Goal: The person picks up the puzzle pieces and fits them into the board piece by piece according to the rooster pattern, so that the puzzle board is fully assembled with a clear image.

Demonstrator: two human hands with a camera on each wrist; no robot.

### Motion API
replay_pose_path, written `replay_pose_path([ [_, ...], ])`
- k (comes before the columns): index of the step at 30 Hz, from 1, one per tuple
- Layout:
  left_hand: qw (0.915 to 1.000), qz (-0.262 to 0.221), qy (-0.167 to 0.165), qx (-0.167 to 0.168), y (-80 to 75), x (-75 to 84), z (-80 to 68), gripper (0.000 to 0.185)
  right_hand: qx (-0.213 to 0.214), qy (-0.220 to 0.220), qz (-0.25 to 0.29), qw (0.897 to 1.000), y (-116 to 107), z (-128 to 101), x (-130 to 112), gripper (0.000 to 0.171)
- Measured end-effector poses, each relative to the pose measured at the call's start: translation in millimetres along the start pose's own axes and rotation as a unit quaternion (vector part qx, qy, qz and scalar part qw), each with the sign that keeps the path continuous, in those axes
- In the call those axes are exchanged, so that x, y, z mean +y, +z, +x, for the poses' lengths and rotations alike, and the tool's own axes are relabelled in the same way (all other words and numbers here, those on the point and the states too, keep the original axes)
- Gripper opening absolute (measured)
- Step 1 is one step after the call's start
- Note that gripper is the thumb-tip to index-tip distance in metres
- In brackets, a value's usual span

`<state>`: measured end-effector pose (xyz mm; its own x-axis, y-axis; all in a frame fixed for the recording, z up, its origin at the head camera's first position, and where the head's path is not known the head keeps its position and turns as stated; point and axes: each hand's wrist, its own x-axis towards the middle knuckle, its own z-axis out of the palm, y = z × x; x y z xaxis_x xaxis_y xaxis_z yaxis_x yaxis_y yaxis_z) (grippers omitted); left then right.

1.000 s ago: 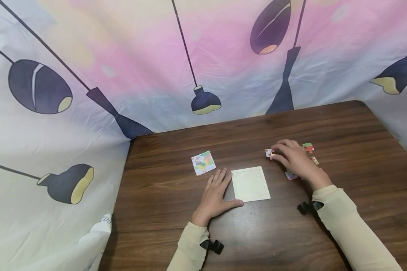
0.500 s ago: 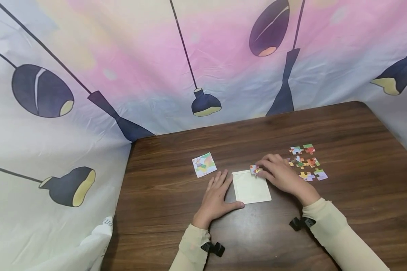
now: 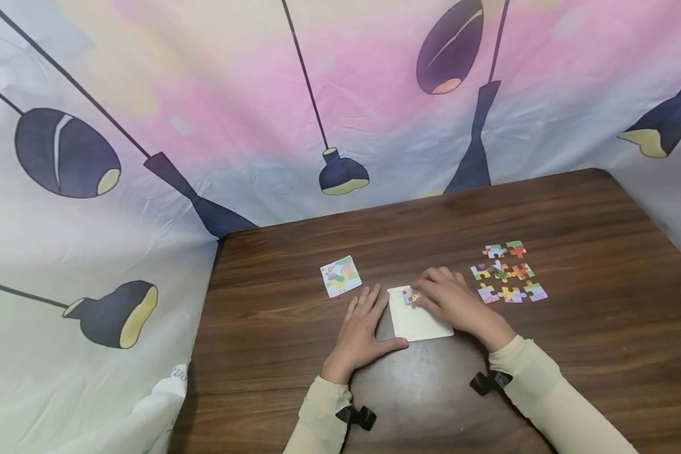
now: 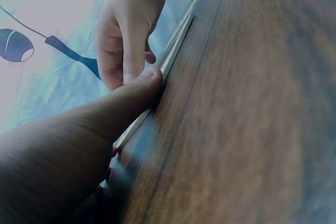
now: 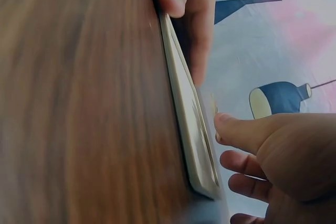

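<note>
Head view: right hand (image 3: 454, 301) grasps a puzzle piece (image 3: 409, 296) between thumb and fingers at the tray (image 3: 422, 323)'s far-left corner. Left hand (image 3: 359, 332) lies with fingers extended, unclenched, along the tray's left edge. Picture card (image 3: 341, 277) lies beyond the left hand; loose pieces (image 3: 511, 294) lie toward the table (image 3: 613, 252)'s right edge. Left wrist view: left thumb touches the tray's edge. Right wrist view: piece pinched, seen edge-on, above the tray.

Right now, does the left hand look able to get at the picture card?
Probably yes: the picture card lies just beyond the left hand, with nothing visible between them, though that hand would likely have to leave the edge of the white tray.
</note>
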<state>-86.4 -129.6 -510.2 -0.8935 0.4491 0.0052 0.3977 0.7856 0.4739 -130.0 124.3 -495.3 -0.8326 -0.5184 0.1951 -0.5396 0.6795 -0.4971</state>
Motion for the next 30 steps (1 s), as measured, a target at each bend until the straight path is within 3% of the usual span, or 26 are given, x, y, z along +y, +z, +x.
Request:
replay_pose_path([
  [15, 0.9999, 0.013, -0.001, -0.004, 0.6, -0.8, -0.1, 0.103, 0.01, -0.001, -0.021, 1.0, 14, 8, -10, 0.031],
  [30, 1.0, 0.007, 0.006, -0.002, 1.3, -0.2, -1.2, 0.102, 0.022, 0.005, -0.018, 1.0, 23, 10, -16, 0.022],
])
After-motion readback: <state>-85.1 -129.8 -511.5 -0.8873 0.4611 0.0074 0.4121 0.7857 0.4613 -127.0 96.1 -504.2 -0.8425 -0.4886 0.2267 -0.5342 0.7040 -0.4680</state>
